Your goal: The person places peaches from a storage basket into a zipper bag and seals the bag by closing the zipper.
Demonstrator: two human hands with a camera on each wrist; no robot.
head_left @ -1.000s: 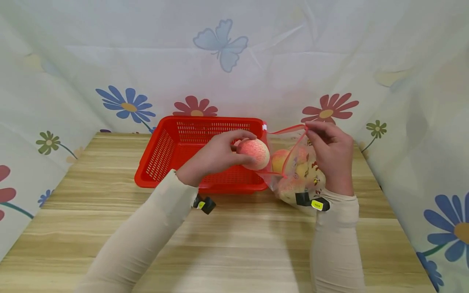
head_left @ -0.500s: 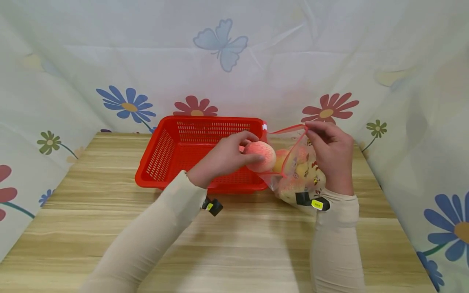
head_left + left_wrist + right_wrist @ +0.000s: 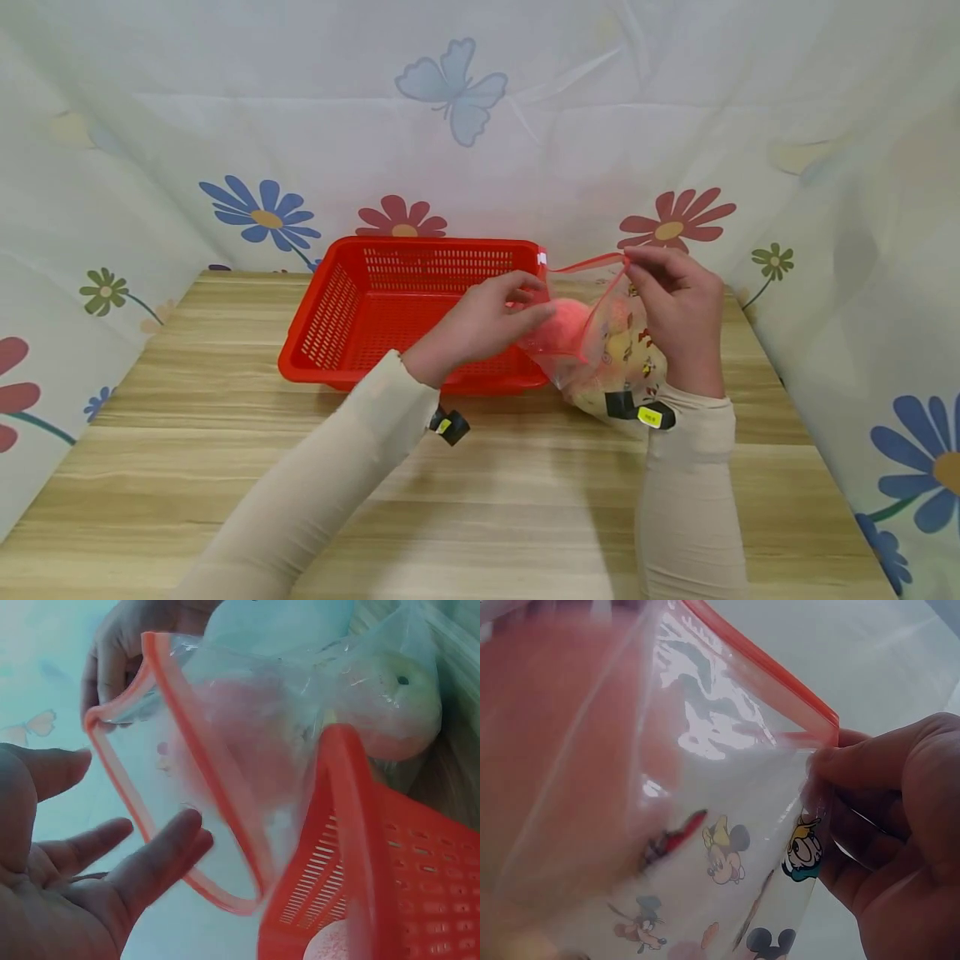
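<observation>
The right hand [image 3: 681, 321] pinches the far rim of the clear zip bag [image 3: 600, 350], which stands on the counter [image 3: 525, 500] just right of the red basket [image 3: 390, 308]. The left hand [image 3: 480, 325] is at the bag's mouth, fingers [image 3: 150, 855] spread apart and relaxed, with a pink peach [image 3: 558, 325] just inside the bag.

Red perforated basket [image 3: 375, 317]; clear bag [image 3: 607, 333] with red zip strip and printed cartoon mice, ducks and dogs in black, red and yellow; pink-and-yellow fruit [image 3: 390, 705] inside; pale striped wood table [image 3: 480, 483]; white curtain [image 3: 480, 125] patterned with blue and red flowers and a blue butterfly.
</observation>
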